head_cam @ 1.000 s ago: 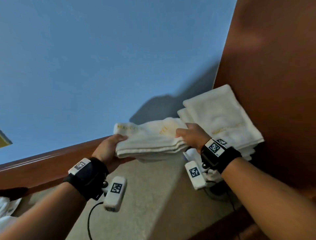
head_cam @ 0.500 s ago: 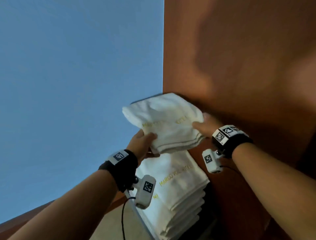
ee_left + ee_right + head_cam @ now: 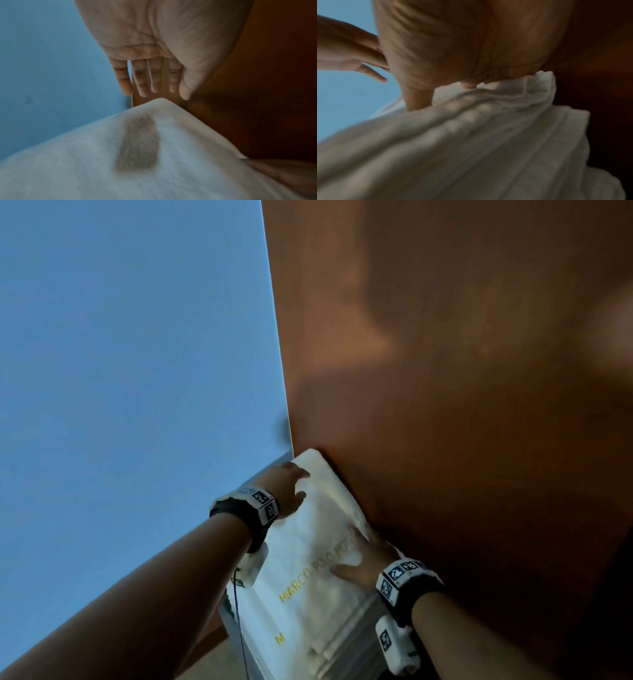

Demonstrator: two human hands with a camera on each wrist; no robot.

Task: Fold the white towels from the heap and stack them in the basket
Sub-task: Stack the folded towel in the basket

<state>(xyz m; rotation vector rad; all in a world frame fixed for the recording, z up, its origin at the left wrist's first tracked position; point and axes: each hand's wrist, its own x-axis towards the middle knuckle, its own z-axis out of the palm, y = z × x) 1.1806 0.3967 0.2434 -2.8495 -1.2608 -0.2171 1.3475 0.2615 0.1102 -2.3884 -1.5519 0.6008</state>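
Lying flat atop stack, folded white towel (image 3: 318, 529), gold lettering.

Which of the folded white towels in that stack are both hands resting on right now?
The top towel, gold lettering facing up. The left hand rests at its far end, the right hand near the lettering; the other towels lie underneath.
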